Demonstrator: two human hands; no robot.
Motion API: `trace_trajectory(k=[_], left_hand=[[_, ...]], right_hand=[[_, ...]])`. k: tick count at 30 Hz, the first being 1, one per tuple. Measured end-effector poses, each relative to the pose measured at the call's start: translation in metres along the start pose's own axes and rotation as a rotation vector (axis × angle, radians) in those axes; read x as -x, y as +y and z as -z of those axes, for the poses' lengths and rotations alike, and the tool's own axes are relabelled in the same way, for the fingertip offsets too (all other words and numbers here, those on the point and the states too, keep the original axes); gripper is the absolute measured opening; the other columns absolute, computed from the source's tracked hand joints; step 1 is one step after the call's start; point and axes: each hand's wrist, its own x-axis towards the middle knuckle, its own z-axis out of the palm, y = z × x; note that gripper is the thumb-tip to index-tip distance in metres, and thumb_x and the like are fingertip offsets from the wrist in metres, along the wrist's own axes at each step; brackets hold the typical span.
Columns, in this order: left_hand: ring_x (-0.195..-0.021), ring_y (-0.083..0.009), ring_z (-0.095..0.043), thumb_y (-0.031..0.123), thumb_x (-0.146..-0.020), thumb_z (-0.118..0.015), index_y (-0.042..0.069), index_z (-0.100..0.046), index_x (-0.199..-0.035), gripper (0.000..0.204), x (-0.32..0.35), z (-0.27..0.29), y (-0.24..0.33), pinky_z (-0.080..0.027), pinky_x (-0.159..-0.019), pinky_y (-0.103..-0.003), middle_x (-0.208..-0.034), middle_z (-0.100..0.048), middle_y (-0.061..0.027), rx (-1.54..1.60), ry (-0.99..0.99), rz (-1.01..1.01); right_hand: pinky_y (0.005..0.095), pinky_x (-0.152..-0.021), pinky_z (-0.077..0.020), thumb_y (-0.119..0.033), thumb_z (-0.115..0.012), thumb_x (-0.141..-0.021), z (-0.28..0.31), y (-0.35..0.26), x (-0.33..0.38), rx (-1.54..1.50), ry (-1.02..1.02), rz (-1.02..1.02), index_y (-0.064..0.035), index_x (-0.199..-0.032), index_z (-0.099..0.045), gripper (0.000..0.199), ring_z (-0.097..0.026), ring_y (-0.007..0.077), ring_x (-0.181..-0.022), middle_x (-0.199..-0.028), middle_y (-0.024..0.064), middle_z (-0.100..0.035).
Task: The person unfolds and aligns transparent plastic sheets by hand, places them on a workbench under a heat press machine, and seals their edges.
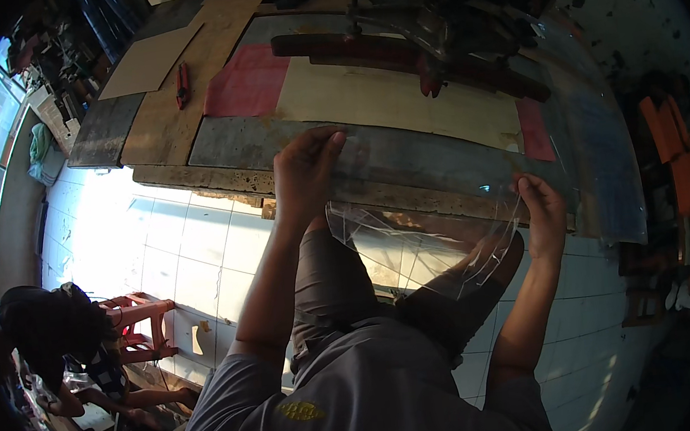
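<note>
Both hands pinch clear plastic sheet (426,241): left hand (304,169), right hand (542,215) | step: holding it over workbench (367,101) | next: keep it flat, steady.

clear plastic sheet (422,241), curved, held upright betw both hands, over workbench edge

clear glossy plastic sheet (422,241) in my fingers, smooth, reflective. worn rough wooden workbench top (384,104), matt. matt red paper patch (247,82). glazed white floor tiles (190,247).
</note>
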Motion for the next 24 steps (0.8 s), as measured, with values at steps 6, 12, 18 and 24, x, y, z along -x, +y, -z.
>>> trace_trajectory(k=[6, 12, 18, 24], left_hand=[[-0.081, -0.0160, -0.075, 0.014, -0.099, -0.072, 0.002, -0.073, -0.104, 0.013, 0.005, -0.006, 0.002, -0.056, -0.072, -0.030, -0.089, -0.078, -0.0110, -0.076, 0.065, -0.062], [-0.084, -0.0254, -0.076, 0.007, -0.103, -0.062, 0.006, -0.060, -0.111, 0.008, 0.047, -0.006, -0.031, -0.058, -0.073, -0.036, -0.096, -0.077, -0.0118, -0.254, 0.178, -0.340], [-0.098, -0.0269, -0.077, 0.015, -0.114, -0.035, 0.011, -0.036, -0.120, 0.008, 0.049, -0.011, -0.055, -0.051, -0.095, -0.045, -0.095, -0.078, -0.0131, -0.349, 0.153, -0.723], [-0.102, -0.0310, -0.076, 0.020, -0.115, -0.032, 0.013, -0.031, -0.118, 0.008, 0.054, -0.008, -0.052, -0.046, -0.102, -0.047, -0.092, -0.078, -0.0131, -0.424, 0.160, -0.756]], right_hand=[[0.0288, -0.092, -0.0504, -0.020, -0.066, -0.106, -0.010, 0.007, 0.005, -0.017, 0.055, 0.144, 0.0003, -0.109, -0.068, 0.021, -0.068, 0.0132, -0.095, -0.099, 0.0073, -0.074], [0.0332, -0.091, -0.0542, -0.015, -0.053, -0.110, -0.034, 0.038, 0.034, 0.030, 0.197, 0.450, -0.0008, -0.111, -0.060, 0.015, -0.072, 0.0189, -0.094, -0.102, 0.0121, -0.074], [0.0380, -0.096, -0.0526, -0.007, -0.041, -0.105, -0.034, 0.053, 0.030, 0.457, 0.288, 0.843, -0.0051, -0.111, -0.061, 0.020, -0.074, 0.0272, -0.095, -0.113, 0.0077, -0.079], [0.0369, -0.091, -0.0494, -0.011, -0.043, -0.108, -0.031, 0.054, 0.033, 0.602, 0.296, 0.830, -0.0091, -0.110, -0.059, 0.017, -0.070, 0.0223, -0.097, -0.109, 0.0044, -0.080]])
